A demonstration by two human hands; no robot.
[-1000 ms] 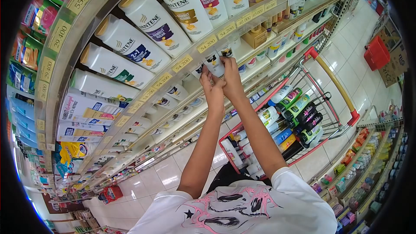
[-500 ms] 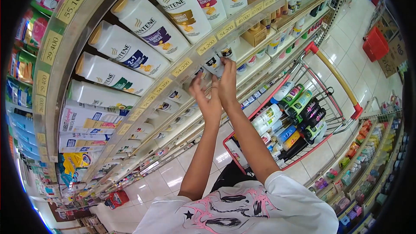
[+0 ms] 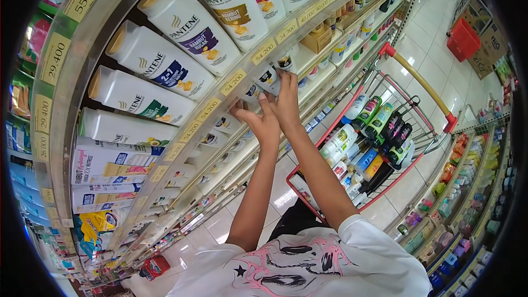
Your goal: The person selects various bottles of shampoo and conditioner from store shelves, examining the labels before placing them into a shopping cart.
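Both of my hands reach into the lower shelf, just under the price rail. My right hand (image 3: 287, 102) has its fingers curled against a small white bottle with a dark label (image 3: 269, 79). Lower and to the left, my left hand (image 3: 264, 124) has its thumb spread away from its fingers, close to another white bottle (image 3: 252, 92). Some of its fingertips are hidden by the shelf goods. Another dark-labelled white bottle (image 3: 285, 64) stands just beyond my right fingertips. Large white Pantene shampoo bottles (image 3: 190, 27) line the shelf above.
A shopping cart (image 3: 423, 80) full of bottles stands to my right. The price rail (image 3: 234, 81) juts out above my hands. A small brown carton (image 3: 316, 40) sits further along the shelf. A red basket (image 3: 463, 40) and stocked shelves (image 3: 467, 187) are across the aisle.
My left hand has moved in closer to the bottles and its fingers are less spread. My right hand stays at the same bottle. The view has shifted slightly.
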